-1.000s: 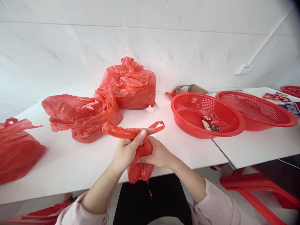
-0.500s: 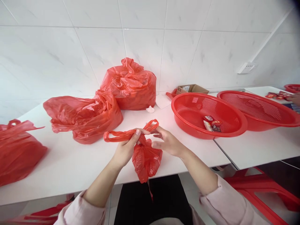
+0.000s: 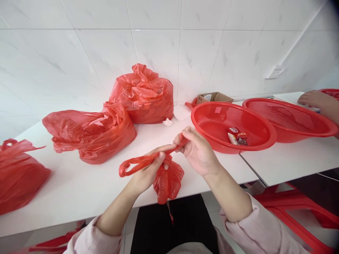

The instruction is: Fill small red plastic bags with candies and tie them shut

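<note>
A small red plastic bag (image 3: 167, 181) hangs at the near edge of the white table (image 3: 79, 190), bulging at the bottom. My left hand (image 3: 148, 169) is closed round its neck, and one handle loop sticks out to the left. Just right of it, my right hand (image 3: 197, 151) pinches the other handle loop and holds it up and to the right. Both hands are over the table's front edge.
Three larger stuffed red bags lie on the table: the back one (image 3: 144, 93), the middle one (image 3: 92, 132), the left one (image 3: 18, 173). Two red baskets (image 3: 233, 127) (image 3: 288, 118) stand at right, the nearer holding small packets (image 3: 238, 135). Another person's hand (image 3: 316, 100) rests at far right. A cardboard box (image 3: 213, 97) is behind.
My right hand left the bag's body, opened, then took hold of the right handle and pulled it up and right. Another person's hand came into view at far right.
</note>
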Available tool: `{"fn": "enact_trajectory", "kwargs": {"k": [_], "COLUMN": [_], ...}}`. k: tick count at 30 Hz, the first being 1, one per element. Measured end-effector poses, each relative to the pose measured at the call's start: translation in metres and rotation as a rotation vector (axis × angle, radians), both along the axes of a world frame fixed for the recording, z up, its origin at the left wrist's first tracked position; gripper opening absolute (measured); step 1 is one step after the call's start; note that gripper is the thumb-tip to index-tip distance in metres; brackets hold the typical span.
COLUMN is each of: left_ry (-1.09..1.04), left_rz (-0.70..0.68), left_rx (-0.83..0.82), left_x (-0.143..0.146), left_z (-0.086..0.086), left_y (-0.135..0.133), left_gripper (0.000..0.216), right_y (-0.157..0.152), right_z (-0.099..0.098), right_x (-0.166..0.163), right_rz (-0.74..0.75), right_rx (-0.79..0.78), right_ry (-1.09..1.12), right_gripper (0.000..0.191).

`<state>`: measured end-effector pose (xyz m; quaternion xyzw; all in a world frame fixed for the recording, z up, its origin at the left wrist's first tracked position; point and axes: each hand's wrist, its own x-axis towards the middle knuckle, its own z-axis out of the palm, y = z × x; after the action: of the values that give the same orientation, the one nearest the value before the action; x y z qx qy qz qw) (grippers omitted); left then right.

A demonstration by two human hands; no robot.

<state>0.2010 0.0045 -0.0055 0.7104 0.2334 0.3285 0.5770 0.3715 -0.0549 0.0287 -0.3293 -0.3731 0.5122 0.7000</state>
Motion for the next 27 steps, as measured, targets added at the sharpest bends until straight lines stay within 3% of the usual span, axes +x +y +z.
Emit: {"fn": "enact_trajectory", "kwargs": {"k": [4,7,9,11,15,22,25,27], "left_ry": [-0.068,-0.053,-0.021,-0.016,-0.013,0.026,0.101,0.117], "left_rz": [0.036,0.029,-0.002,-0.018,-0.035,0.097,0.115,0.144], "left_rx": [-0.090,-0.039,0.010,0.032,0.058,0.020,0.038,0.085], "left_x": [-0.002,-0.004,-0.003,-0.002,0.001,0.000,-0.003,-0.006], "left_z": [-0.003,-0.002,-0.002,-0.001,-0.001,0.005,0.007,0.009], "left_y": [0.003,0.005,0.006,0.005,0.004,0.007,0.011,0.015], "left_gripper": [0.046,0.042,0.041,0.041,0.043,0.045,0.041,0.036], "right_y": [-0.010,-0.016,-0.016,-0.014,-0.009,-0.026,-0.041,-0.051], "right_z": [0.008,0.009,0.004,-0.002,-0.009,-0.009,-0.011,-0.013], "right_x": [0.007,0.009,0.006,0.002,-0.002,0.006,0.003,0.001], "right_rz": [-0.152,-0.281,-0.359,-0.289,-0.089,-0.464,-0.483,-0.382], "right_rx": [0.030,0.024,0.030,-0.003,-0.052,0.032,0.007,-0.069], "right_ry": [-0.006,-0.264,-0.497,-0.651,-0.641,-0.828,-0.887,-0.881], "right_gripper": [0.043,0.033,0.045,0.050,0.026,0.023,0.030,0.026]}}
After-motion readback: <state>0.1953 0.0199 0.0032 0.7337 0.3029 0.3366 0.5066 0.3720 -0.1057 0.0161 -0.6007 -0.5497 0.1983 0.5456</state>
